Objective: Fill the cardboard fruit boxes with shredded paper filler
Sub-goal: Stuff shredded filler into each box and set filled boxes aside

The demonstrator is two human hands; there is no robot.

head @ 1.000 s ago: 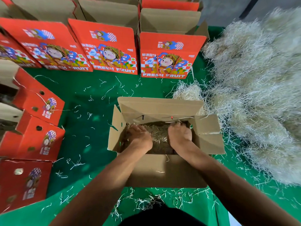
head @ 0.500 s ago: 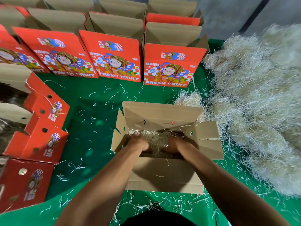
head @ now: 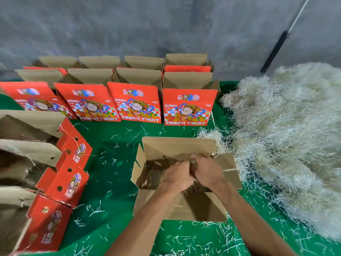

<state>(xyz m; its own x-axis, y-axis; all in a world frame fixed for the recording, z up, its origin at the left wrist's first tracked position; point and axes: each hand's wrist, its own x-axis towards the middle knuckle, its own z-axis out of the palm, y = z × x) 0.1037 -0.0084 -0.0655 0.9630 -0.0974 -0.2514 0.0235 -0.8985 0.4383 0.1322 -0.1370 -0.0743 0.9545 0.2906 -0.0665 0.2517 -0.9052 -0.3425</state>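
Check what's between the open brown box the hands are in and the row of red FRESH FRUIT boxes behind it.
Head view: only green cloth with loose white paper shreds lies between the open brown cardboard box and the red printed boxes.

A green cloth (head: 110, 174) covers the floor before a grey wall (head: 129, 24).

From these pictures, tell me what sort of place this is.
Probably a fruit-packing workspace: rows of open red boxes printed "FRESH FRUIT", a big pile of shredded paper filler, a green floor cover.
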